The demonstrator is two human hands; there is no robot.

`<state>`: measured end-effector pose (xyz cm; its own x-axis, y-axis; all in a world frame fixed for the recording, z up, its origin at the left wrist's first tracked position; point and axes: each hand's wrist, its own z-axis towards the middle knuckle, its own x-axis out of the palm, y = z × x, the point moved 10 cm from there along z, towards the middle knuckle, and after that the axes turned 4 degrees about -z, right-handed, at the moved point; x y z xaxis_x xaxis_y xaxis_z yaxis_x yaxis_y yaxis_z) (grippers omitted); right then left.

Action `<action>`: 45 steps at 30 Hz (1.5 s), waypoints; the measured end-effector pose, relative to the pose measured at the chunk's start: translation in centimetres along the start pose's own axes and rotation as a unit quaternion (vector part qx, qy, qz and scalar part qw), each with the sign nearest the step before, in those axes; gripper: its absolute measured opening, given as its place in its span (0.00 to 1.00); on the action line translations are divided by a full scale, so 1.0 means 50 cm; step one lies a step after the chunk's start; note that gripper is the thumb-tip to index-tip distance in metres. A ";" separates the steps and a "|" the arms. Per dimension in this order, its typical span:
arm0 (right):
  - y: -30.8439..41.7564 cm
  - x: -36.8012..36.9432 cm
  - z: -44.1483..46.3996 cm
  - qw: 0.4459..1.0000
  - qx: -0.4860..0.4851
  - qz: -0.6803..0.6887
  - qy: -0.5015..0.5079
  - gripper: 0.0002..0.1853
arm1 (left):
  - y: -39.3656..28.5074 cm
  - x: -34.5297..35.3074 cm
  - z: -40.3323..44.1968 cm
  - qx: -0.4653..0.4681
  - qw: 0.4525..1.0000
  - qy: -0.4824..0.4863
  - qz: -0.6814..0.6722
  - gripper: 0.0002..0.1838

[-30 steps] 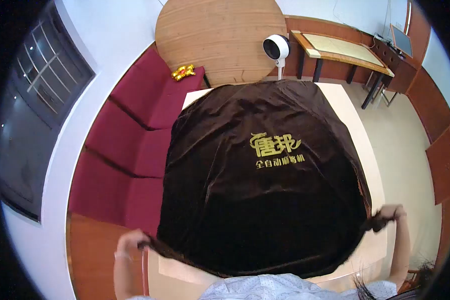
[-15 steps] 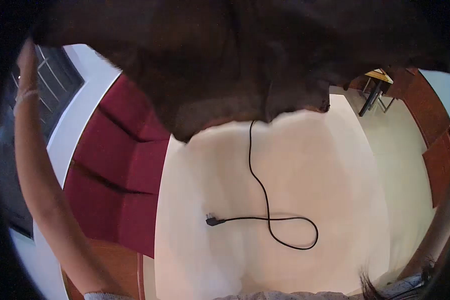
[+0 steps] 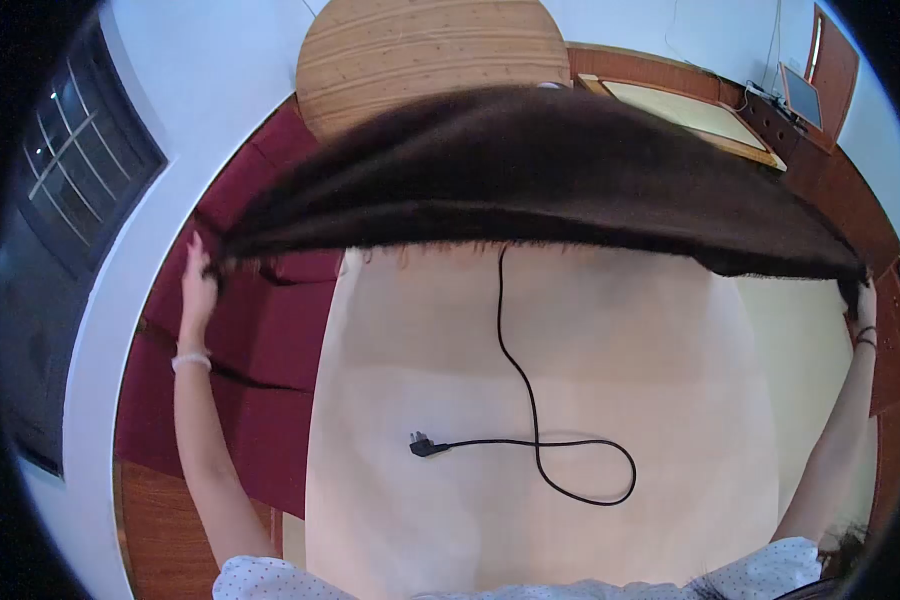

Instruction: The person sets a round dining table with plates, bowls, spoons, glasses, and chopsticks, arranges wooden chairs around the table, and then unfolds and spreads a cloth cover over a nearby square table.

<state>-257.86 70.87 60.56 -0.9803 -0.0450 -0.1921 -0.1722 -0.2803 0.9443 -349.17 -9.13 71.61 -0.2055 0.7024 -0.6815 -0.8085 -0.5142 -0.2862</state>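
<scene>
A wide dark brown cloth (image 3: 530,170) with a fringed near edge billows in the air between my hands. My left hand (image 3: 200,285) pinches its left corner, with one finger pointing up. At the far right my right hand (image 3: 867,302) grips the other corner, its fingers partly covered by the fabric. Below the cloth stands a pale table (image 3: 450,340). On it lies a black power cord (image 3: 530,385) with a loop near its end and a three-pin plug (image 3: 428,445). The cord's far end is hidden behind the cloth.
A maroon cushioned bench (image 3: 270,420) runs along the left side of the table. Beyond the cloth are a round wooden tabletop (image 3: 420,50), a wood-framed panel (image 3: 690,110) and a monitor (image 3: 802,97). A dark barred window (image 3: 75,160) is at the left.
Both hands have come down from high up, the left one also inward. The cloth has dropped and spread into a wide arc, revealing the room behind. The cord has barely shifted.
</scene>
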 end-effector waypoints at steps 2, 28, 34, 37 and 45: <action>-0.009 0.068 -0.085 0.994 0.016 -0.086 0.073 0.17 | 0.077 0.062 -0.110 -0.049 0.991 0.125 0.017 0.25; 0.301 -0.090 -0.148 0.874 -0.256 -0.409 -0.057 0.21 | 0.072 -0.432 -0.094 -0.093 0.984 -0.142 0.057 0.15; -0.157 -0.226 -0.478 0.849 -0.067 -0.523 0.040 0.19 | 0.009 -0.272 -0.641 -0.188 0.970 0.139 -0.065 0.09; -0.228 -0.256 -0.612 0.867 -0.047 -0.494 0.040 0.19 | -0.035 -0.296 -0.796 -0.164 0.966 0.176 0.096 0.16; -0.201 -0.392 -0.643 0.812 0.189 -0.551 0.039 0.22 | -0.043 -0.437 -0.985 -0.424 0.876 0.215 0.084 0.15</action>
<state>-233.81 43.76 46.23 -0.2034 -0.0315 -0.9786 -0.9726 0.1212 0.1982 -315.80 -47.58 53.96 0.0920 0.4246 -0.9007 -0.0482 -0.9016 -0.4299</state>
